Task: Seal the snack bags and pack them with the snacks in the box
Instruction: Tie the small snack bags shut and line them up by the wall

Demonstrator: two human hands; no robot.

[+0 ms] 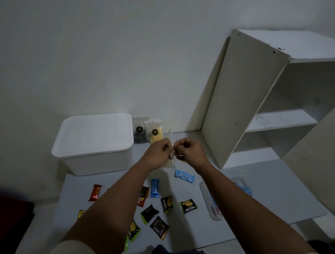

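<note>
Nearest the lens: two bare forearms reaching out over the grey counter (246, 190), pale sleeve at the left elbow. Left hand (158, 151) and right hand (188, 148) meeting above the far half of the counter, fingers (167, 145) curled tight, pinching the top strip of a clear snack bag (171, 146) from both sides; pale contents hanging below, half hidden. Two more snack bags (148, 132) leaning upright just beside the white box (92, 144), each with a round dark sticker, lettering too small to read. Box lid on, not yet opened.

Risks, judged from here: pinching off-line, leaving the strip only partly closed, letting contents spill once laid in the box; thin film slipping from the fingers or creasing; a dropped bag knocking the small wrapped snacks (156, 207) scattered underneath; dim light hiding a gap in the seal.

Readable writing: "NEXTAR" on the black-and-green packet (188, 206), upside down, and the same on a neighbouring packet. Nothing legible on the blue wrappers (154, 187), the red bar (95, 192) or the clear tub (209, 201) to the right.
</note>
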